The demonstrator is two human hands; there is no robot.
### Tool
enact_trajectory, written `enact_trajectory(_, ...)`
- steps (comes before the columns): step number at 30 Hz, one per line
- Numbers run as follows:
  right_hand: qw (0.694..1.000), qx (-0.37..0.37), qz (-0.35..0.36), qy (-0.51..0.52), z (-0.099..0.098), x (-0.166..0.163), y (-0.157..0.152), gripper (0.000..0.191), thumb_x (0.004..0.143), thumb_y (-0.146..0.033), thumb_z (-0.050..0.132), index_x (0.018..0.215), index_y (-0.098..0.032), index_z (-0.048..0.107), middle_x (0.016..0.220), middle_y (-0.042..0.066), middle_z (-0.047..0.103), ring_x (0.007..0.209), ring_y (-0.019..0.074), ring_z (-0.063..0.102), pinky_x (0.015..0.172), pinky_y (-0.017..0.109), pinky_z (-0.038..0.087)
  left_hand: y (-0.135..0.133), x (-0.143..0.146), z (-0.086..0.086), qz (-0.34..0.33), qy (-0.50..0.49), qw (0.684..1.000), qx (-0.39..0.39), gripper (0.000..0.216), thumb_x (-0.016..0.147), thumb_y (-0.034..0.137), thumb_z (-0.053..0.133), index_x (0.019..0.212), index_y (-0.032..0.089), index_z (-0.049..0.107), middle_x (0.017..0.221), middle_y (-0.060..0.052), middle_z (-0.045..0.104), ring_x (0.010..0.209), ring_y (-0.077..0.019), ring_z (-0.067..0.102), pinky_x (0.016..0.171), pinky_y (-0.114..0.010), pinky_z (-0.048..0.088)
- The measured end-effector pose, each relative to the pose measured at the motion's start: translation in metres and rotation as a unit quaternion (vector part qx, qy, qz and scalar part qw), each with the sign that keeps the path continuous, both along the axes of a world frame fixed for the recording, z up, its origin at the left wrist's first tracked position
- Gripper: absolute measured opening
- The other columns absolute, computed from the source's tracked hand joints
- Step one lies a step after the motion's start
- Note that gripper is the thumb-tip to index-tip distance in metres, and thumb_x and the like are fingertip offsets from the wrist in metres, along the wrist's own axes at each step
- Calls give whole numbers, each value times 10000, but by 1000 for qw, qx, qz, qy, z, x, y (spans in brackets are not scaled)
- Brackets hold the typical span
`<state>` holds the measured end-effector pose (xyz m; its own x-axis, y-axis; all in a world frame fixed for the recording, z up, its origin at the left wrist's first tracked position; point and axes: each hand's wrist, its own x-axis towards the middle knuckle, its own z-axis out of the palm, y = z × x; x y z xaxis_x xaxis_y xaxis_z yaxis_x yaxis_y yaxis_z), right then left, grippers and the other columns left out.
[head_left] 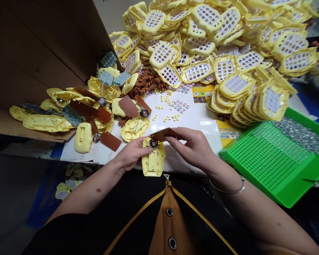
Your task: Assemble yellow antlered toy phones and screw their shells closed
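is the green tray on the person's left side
No, the green tray lies beside the right hand, on the person's right.

My table [202, 120] carries a heap of yellow shells [228, 53], brown boards [110, 141], a green tray [271, 159] and a cardboard box [42, 46].

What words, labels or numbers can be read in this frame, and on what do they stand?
"RECYCLE" or similar, only partly legible: on the yellow printed sheet under the shell stacks.
Small icons and print on the same sheet's upper part: too blurred to read.
Nothing else readable.
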<state>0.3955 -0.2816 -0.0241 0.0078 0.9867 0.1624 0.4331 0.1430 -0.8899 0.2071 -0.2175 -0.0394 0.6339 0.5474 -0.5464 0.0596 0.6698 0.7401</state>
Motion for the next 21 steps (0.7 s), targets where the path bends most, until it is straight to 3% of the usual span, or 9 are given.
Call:
enact_trajectory(10, 999, 25, 12, -40, -3, -4, -2, 237, 889, -209, 518, 1052, -187, 688, 967, 65, 745, 852, 172, 695, 783, 306, 553, -7, -1, -4, 33, 70, 993, 86, 381, 691, 239, 742, 1046, 192, 615, 934, -28, 696, 852, -197, 652, 778, -337, 504)
enact_trajectory(16, 996, 50, 12, -68, -5, -1, -7, 232, 891, -179, 498, 1043, -172, 672, 949, 73, 745, 837, 164, 702, 748, 291, 565, -4, -4, -2, 10, 29, 999, 32, 429, 658, 217, 769, 1067, 170, 648, 976, -58, 711, 890, -205, 658, 821, -338, 497)
enact_trajectory(18, 993, 79, 0, -88, -9, -1, -11, 231, 885, -162, 502, 1055, -161, 658, 916, 76, 750, 799, 160, 709, 718, 284, 578, -3, -4, 1, 7, 22, 1000, 15, 428, 646, 210, 772, 1057, 163, 662, 949, -60, 718, 868, -207, 665, 814, -344, 502)
enact_trajectory(21, 968, 192, -10, -161, -16, -5, -17, 244, 869, -130, 511, 1080, -141, 634, 899, 94, 752, 770, 159, 712, 673, 267, 595, -3, -3, 4, 13, 23, 1000, 16, 346, 638, 209, 762, 972, 146, 694, 885, -59, 728, 837, -201, 671, 802, -325, 504)
